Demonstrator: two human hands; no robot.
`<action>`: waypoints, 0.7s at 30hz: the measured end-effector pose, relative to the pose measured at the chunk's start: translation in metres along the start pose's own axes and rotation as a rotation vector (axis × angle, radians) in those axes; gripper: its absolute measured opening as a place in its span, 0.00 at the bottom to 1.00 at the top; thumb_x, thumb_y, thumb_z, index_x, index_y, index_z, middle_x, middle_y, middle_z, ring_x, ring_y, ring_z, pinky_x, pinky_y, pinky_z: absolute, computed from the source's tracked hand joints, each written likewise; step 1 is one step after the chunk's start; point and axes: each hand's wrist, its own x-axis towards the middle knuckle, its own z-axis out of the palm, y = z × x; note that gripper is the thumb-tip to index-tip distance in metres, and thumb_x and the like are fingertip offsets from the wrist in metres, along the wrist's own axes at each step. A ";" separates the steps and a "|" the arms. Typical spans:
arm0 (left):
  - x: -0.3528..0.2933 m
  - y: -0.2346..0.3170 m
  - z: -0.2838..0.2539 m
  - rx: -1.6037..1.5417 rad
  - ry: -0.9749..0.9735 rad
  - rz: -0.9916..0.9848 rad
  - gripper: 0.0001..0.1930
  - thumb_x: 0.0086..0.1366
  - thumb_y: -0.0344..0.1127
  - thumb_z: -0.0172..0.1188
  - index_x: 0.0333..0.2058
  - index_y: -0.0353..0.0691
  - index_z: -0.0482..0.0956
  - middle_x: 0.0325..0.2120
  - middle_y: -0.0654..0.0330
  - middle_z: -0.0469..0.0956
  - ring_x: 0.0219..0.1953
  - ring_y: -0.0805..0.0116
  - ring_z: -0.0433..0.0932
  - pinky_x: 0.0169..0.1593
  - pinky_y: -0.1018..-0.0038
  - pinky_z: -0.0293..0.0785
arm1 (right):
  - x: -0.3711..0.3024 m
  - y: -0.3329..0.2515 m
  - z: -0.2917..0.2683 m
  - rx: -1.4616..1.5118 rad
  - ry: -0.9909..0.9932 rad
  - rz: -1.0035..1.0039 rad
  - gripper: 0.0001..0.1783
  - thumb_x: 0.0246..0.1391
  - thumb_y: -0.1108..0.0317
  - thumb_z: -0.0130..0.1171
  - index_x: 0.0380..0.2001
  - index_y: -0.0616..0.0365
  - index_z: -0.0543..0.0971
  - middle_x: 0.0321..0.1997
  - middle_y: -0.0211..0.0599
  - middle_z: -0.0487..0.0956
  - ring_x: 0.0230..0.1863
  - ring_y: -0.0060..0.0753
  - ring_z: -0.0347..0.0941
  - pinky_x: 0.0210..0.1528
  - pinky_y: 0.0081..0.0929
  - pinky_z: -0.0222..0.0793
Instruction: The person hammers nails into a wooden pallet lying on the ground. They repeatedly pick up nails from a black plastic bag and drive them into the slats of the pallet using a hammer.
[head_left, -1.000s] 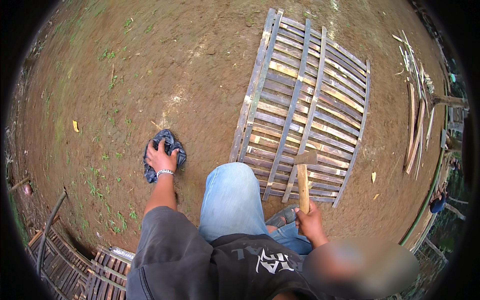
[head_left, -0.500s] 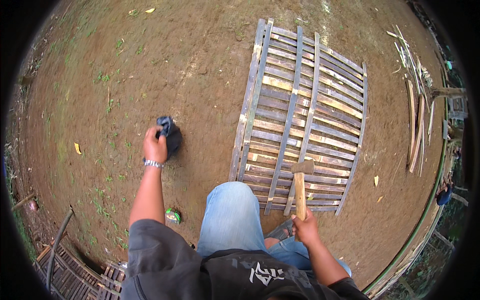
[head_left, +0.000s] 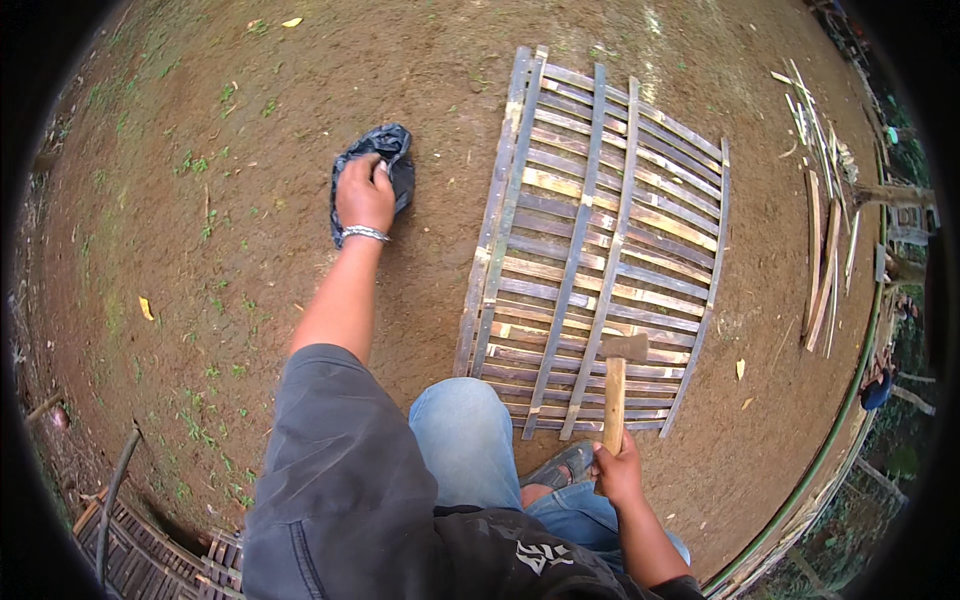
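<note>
My left hand (head_left: 366, 197), with a band at the wrist, is closed on a crumpled black plastic bag (head_left: 402, 178), out over the dirt to the left of the slatted panel. Some of its fingertips are hidden in the folds. My right hand (head_left: 618, 470) grips a hammer (head_left: 614, 400) low on its wooden handle. The broad, dull metal hammer head points away from me, over the near end of the panel. That bamboo panel (head_left: 582, 235) lies flat, its many thin cross slats running under a few long strips.
Loose bamboo strips (head_left: 822, 260) lie on the dirt at the right. A long green pole (head_left: 800, 510) curves along the right edge. At the lower left stand a dark slatted bamboo structure (head_left: 150, 545) and a stick (head_left: 115, 490). My sandalled foot (head_left: 562, 470) is beside the panel's near end.
My left hand has moved forward and slightly right with the black bag, which looks more spread out. The hammer has shifted slightly right. My left sleeve now covers the green tape measure's spot.
</note>
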 end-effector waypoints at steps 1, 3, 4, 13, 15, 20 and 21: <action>-0.007 0.005 -0.002 0.073 -0.034 0.003 0.07 0.63 0.34 0.62 0.38 0.40 0.83 0.36 0.51 0.82 0.42 0.47 0.80 0.50 0.56 0.75 | -0.003 -0.001 0.000 0.016 0.004 -0.002 0.22 0.61 0.76 0.58 0.58 0.60 0.67 0.24 0.29 0.72 0.17 0.22 0.69 0.18 0.25 0.68; -0.019 0.005 -0.003 0.173 -0.224 -0.197 0.08 0.64 0.32 0.61 0.41 0.42 0.84 0.39 0.49 0.84 0.45 0.47 0.81 0.51 0.57 0.77 | -0.011 -0.003 0.002 0.044 0.014 -0.007 0.21 0.61 0.77 0.57 0.56 0.60 0.68 0.23 0.29 0.72 0.17 0.22 0.68 0.18 0.25 0.68; -0.024 0.000 -0.004 0.257 -0.353 -0.304 0.09 0.63 0.31 0.60 0.42 0.42 0.84 0.40 0.49 0.84 0.46 0.47 0.81 0.51 0.58 0.77 | -0.016 -0.005 0.005 0.053 0.014 0.013 0.22 0.61 0.76 0.58 0.58 0.60 0.68 0.23 0.29 0.73 0.17 0.22 0.68 0.18 0.24 0.67; -0.019 -0.041 0.021 0.159 -0.337 -0.420 0.17 0.62 0.41 0.66 0.49 0.46 0.85 0.44 0.45 0.83 0.50 0.46 0.81 0.55 0.58 0.77 | 0.006 -0.014 0.018 -0.056 -0.056 -0.044 0.21 0.61 0.75 0.60 0.57 0.59 0.70 0.25 0.26 0.73 0.19 0.18 0.67 0.19 0.21 0.64; -0.012 -0.037 0.027 0.237 -0.346 -0.436 0.16 0.62 0.42 0.65 0.48 0.48 0.86 0.46 0.47 0.83 0.49 0.47 0.81 0.55 0.58 0.76 | 0.016 -0.011 0.027 0.006 -0.074 -0.042 0.23 0.61 0.75 0.61 0.58 0.59 0.70 0.25 0.26 0.73 0.19 0.18 0.67 0.19 0.21 0.63; -0.022 -0.033 0.031 0.365 -0.244 -0.327 0.10 0.63 0.40 0.61 0.41 0.49 0.87 0.44 0.51 0.83 0.48 0.49 0.81 0.53 0.58 0.77 | 0.035 0.006 0.034 0.024 -0.160 0.009 0.27 0.61 0.74 0.61 0.62 0.58 0.67 0.27 0.25 0.72 0.19 0.18 0.67 0.18 0.20 0.63; -0.023 -0.034 0.033 0.364 -0.220 -0.326 0.10 0.63 0.40 0.61 0.41 0.48 0.87 0.44 0.52 0.83 0.48 0.50 0.81 0.53 0.58 0.77 | 0.038 0.004 0.033 0.000 -0.169 -0.010 0.25 0.62 0.74 0.60 0.61 0.59 0.67 0.27 0.25 0.71 0.19 0.18 0.68 0.18 0.20 0.63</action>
